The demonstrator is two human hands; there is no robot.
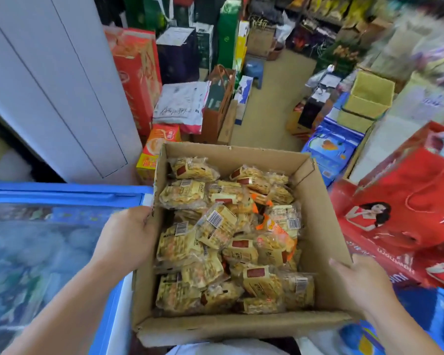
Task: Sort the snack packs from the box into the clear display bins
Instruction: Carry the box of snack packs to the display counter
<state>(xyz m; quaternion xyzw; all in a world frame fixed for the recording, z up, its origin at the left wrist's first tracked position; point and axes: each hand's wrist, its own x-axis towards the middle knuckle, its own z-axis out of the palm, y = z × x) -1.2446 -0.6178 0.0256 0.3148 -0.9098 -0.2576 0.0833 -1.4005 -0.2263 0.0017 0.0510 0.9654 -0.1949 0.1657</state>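
Snack packs (226, 239) are heaped between the fingers, inside the open cardboard box (321, 221), whose side walls are gripped by the left hand (128, 234) and right hand (362, 280). A glass-topped freezer (62, 193) is seen just outside the left fingers (139, 216), and red gift cartons (408, 201) crowd in beyond the right thumb (340, 265).

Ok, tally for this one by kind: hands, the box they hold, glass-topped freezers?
Hands: 2, left hand and right hand
Box: 1
Freezer: 1
Total: 4
The snack packs are piled too thickly to count.
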